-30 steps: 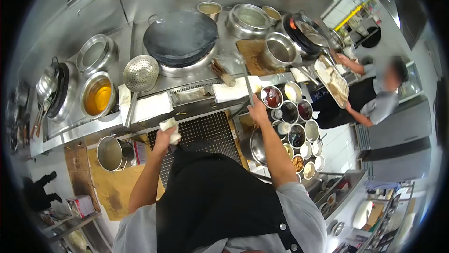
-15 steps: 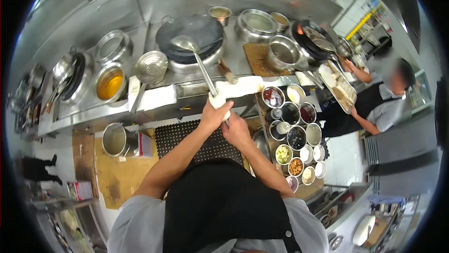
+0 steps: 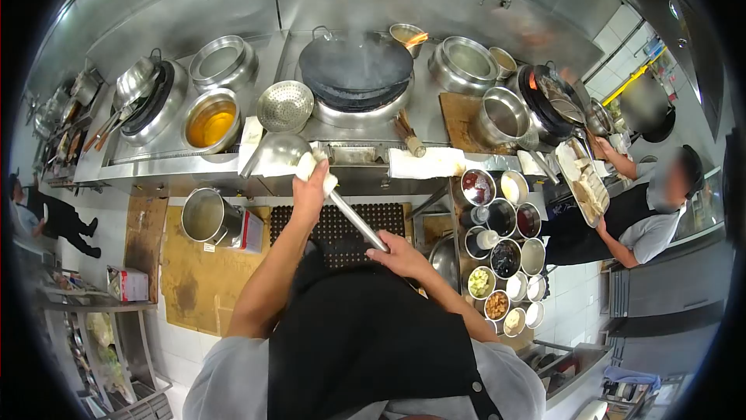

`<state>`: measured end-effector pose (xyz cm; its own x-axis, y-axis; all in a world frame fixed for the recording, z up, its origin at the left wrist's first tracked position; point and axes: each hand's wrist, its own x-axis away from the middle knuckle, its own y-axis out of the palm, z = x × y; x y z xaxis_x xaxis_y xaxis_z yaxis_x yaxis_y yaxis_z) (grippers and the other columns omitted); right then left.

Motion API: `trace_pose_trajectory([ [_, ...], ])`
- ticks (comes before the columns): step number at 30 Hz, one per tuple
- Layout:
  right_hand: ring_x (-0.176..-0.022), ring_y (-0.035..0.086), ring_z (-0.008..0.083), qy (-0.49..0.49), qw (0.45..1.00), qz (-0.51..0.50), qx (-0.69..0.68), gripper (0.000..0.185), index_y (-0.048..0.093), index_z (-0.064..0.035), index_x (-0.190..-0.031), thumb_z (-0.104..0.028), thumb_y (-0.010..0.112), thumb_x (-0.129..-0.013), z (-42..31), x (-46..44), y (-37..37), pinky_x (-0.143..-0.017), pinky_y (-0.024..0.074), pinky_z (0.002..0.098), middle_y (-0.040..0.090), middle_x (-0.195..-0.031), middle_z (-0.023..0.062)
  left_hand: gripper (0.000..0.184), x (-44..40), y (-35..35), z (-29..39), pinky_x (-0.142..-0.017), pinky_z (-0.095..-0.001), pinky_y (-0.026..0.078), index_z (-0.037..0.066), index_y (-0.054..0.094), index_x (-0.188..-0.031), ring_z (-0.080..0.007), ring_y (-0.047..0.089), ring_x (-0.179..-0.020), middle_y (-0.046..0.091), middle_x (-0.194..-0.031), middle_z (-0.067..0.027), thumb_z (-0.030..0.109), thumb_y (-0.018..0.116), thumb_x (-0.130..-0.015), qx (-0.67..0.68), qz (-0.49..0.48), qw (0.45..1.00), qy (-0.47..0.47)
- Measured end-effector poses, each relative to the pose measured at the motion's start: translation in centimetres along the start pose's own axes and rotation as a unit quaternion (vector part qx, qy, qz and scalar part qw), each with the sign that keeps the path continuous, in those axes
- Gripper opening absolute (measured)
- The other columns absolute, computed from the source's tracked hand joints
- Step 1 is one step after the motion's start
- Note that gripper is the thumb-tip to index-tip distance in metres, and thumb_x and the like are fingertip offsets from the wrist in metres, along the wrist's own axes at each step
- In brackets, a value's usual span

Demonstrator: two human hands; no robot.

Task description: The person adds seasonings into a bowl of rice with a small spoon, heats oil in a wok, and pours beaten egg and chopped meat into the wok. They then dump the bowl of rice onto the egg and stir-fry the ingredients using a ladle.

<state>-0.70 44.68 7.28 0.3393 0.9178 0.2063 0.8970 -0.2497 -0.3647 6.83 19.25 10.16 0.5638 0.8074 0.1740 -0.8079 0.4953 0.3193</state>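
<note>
A long-handled ladle (image 3: pixel 354 219) lies aslant in front of my body, its round bowl at the upper left near the counter edge. My left hand (image 3: pixel 312 193) is closed around a white cloth (image 3: pixel 329 182), pressed to the ladle just below the bowl. My right hand (image 3: pixel 401 255) grips the lower end of the metal handle. Beyond the ladle, a round perforated strainer (image 3: pixel 285 107) rests on the counter. A dark wok (image 3: pixel 356 70) sits on the burner behind it, giving off steam.
To the left stand a pot of amber liquid (image 3: pixel 210 120) and lidded pots. A bamboo brush (image 3: pixel 409 134) lies by a folded white towel (image 3: pixel 426 163). Right of me are several seasoning containers (image 3: pixel 505 258). A co-worker (image 3: pixel 637 210) at right holds a long tray (image 3: pixel 583 179).
The ladle has swung from over the wok down toward me and left. My left hand and the cloth slid up near its bowl; my right hand moved down to the handle's end.
</note>
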Motion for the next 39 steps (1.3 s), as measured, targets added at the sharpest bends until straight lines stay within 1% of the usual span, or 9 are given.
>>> trace_pose_trajectory([
  [3, -0.066, 0.055, 0.0130, 0.034, 0.996, -0.065, -0.050, 0.031, 0.061, -0.0042, -0.117, -0.026, 0.070, -0.096, -1.4, -1.1, -1.4, -0.060, 0.0460, 0.0322, 0.057, -0.076, -0.0011, 0.043, -1.0, -4.5, -1.5, -0.068, -0.0301, 0.053, 0.005, 0.063, -0.118, -0.0109, 0.061, -0.080, 0.065, -0.097, -0.0029, 0.044, 0.055, -0.105, -0.048, -0.043, 0.993, -0.100],
  [4, -0.067, 0.058, 0.0148, 0.171, 0.965, -0.119, -0.157, 0.030, 0.061, -0.0052, -0.114, -0.027, 0.070, -0.096, -1.3, -1.6, -2.4, -0.059, 0.0477, 0.0341, 0.061, -0.077, 0.0032, 0.046, -1.2, -5.8, -2.8, -0.069, -0.0308, 0.053, 0.005, 0.063, -0.120, -0.0113, 0.061, -0.081, 0.066, -0.099, -0.0034, 0.047, 0.053, -0.105, -0.077, -0.038, 0.991, -0.099],
  [6, -0.069, 0.061, 0.0173, 0.121, 0.980, 0.018, 0.159, 0.031, 0.061, -0.0060, -0.113, -0.029, 0.070, -0.096, 2.7, -3.2, -0.6, -0.060, 0.0496, 0.0373, 0.064, -0.080, 0.0075, 0.054, -1.5, -8.2, -5.6, -0.073, -0.0320, 0.053, 0.004, 0.062, -0.124, -0.0123, 0.063, -0.084, 0.067, -0.102, -0.0042, 0.053, 0.049, -0.105, -0.136, -0.032, 0.985, -0.103],
  [7, -0.070, 0.062, 0.0185, 0.090, 0.941, 0.083, 0.317, 0.031, 0.061, -0.0063, -0.113, -0.031, 0.070, -0.096, 4.2, -3.7, -0.1, -0.061, 0.0505, 0.0388, 0.065, -0.081, 0.0096, 0.051, -1.8, -9.9, -6.4, -0.077, -0.0329, 0.053, 0.002, 0.063, -0.125, -0.0143, 0.065, -0.090, 0.070, -0.106, -0.0056, 0.048, 0.059, -0.102, -0.153, -0.091, 0.973, -0.144],
  [11, -0.076, 0.064, 0.0454, 0.077, 0.975, 0.151, 0.143, 0.027, 0.056, -0.0030, -0.096, -0.023, 0.074, -0.091, 8.6, -3.1, 1.0, -0.069, 0.0523, 0.0475, 0.067, -0.082, 0.0241, 0.035, -1.2, -15.9, -6.9, -0.079, -0.0314, 0.054, 0.002, 0.067, -0.120, -0.0160, 0.068, -0.093, 0.072, -0.107, -0.0074, 0.016, 0.073, -0.088, -0.191, -0.123, 0.957, -0.178],
  [16, -0.070, 0.058, 0.0157, 0.076, 0.962, 0.262, -0.008, 0.020, 0.062, 0.0006, -0.102, -0.015, 0.071, -0.095, 2.3, -3.7, 1.2, -0.065, 0.0492, 0.0338, 0.063, -0.076, 0.0070, 0.032, -6.0, -19.6, -7.3, -0.079, -0.0337, 0.055, -0.001, 0.070, -0.113, -0.0183, 0.070, -0.086, 0.074, -0.096, -0.0083, 0.008, 0.074, -0.083, -0.190, -0.138, 0.947, -0.221],
  [20, -0.065, 0.053, 0.0091, 0.279, 0.912, 0.269, -0.136, 0.026, 0.061, 0.0010, -0.112, -0.019, 0.069, -0.096, -6.8, -6.5, -0.6, -0.059, 0.0442, 0.0288, 0.061, -0.076, 0.0026, 0.035, -12.3, -18.4, -5.4, -0.080, -0.0327, 0.054, 0.000, 0.069, -0.116, -0.0169, 0.067, -0.087, 0.073, -0.099, -0.0070, 0.011, 0.076, -0.083, -0.254, -0.206, 0.927, -0.182],
  [34, -0.051, 0.051, 0.0078, 0.209, 0.909, 0.342, -0.117, 0.020, 0.063, -0.0010, -0.103, -0.016, 0.070, -0.094, -6.1, -16.8, -8.0, -0.046, 0.0398, 0.0280, 0.056, -0.064, 0.0005, 0.040, -21.9, -18.1, -1.1, -0.075, -0.0346, 0.056, 0.002, 0.063, -0.125, -0.0210, 0.069, -0.085, 0.070, -0.102, -0.0081, 0.003, 0.069, -0.086, -0.060, -0.032, 0.982, -0.173],
  [39, -0.069, 0.061, 0.0218, 0.169, 0.865, 0.473, -0.002, 0.021, 0.061, 0.0040, -0.101, -0.014, 0.067, -0.093, 1.4, -26.9, -22.1, -0.065, 0.0501, 0.0387, 0.065, -0.076, 0.0121, 0.030, -25.4, -14.2, 3.3, -0.059, -0.0336, 0.056, -0.001, 0.061, -0.120, -0.0234, 0.069, -0.068, 0.069, -0.093, -0.0127, 0.011, 0.065, -0.092, -0.078, 0.006, 0.983, -0.164],
])
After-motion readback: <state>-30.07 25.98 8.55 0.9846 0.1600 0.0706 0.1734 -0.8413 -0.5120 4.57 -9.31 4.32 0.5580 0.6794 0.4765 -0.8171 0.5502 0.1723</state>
